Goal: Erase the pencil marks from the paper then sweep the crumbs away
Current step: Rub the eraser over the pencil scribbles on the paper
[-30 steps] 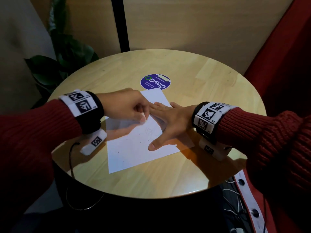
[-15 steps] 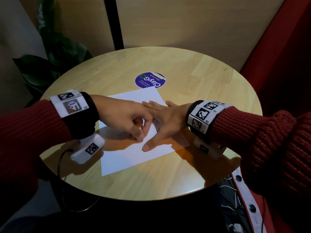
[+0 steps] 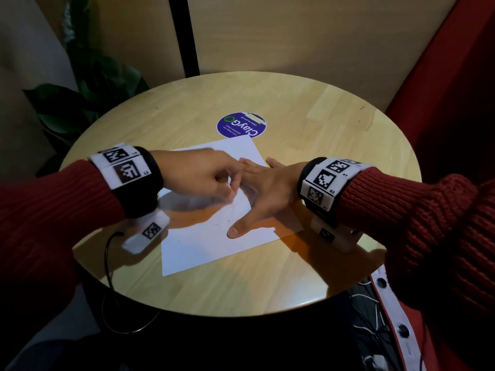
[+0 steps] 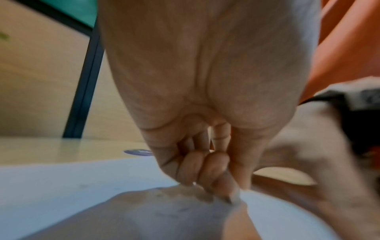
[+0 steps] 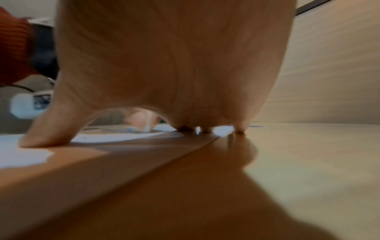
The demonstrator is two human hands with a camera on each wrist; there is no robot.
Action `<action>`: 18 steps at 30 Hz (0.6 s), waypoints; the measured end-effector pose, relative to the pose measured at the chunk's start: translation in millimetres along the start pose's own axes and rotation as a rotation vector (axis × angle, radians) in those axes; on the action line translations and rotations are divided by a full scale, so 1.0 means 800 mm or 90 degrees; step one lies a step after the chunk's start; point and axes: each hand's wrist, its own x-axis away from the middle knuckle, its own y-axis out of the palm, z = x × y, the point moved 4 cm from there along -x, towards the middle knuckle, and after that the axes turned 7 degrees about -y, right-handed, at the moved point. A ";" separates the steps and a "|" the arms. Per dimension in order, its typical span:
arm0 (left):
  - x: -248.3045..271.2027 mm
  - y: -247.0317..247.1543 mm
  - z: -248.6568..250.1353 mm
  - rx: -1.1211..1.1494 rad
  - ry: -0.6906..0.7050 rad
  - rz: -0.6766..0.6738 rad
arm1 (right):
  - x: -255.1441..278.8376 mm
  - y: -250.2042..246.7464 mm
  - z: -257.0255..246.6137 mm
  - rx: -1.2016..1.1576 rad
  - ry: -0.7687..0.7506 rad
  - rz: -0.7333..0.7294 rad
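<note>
Round and pale, the wooden bench (image 3: 321, 124) carries a white sheet of paper (image 3: 203, 253) lying skewed, its long axis running from the near left toward the far right, where its far corner almost reaches a purple round sticker (image 3: 241, 126). On the right half of the sheet the right hand (image 3: 267, 188) lies flat with fingers (image 3: 251, 167) spread and straight and the thumb (image 3: 241, 228) planted well apart from them, pinning the paper; the right wrist view shows fingertips and thumb pressed down on the sheet. Faint pencil marks (image 3: 227, 223) sit in the wedge between that thumb and the other fingers. From the opposite side the left hand (image 3: 203, 175) comes in with its fingers curled together, their tips down at the paper just above the marks. They seem to pinch a small eraser, but blur keeps me from making it out. Judging by this, erasing is under way and the marks lie just nearward of the left fingertips, toward the right thumb, so the rubbing should travel that way while the right hand holds the sheet; sweeping is not yet begun
</note>
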 end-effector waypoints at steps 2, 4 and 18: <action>0.006 0.013 0.012 0.028 0.011 -0.100 | 0.001 0.001 0.001 -0.007 0.004 -0.005; 0.001 0.003 0.005 0.022 -0.004 -0.062 | 0.000 0.001 0.000 -0.008 -0.002 -0.001; 0.006 0.010 0.010 0.000 0.042 -0.061 | 0.000 0.002 -0.001 -0.001 0.005 -0.007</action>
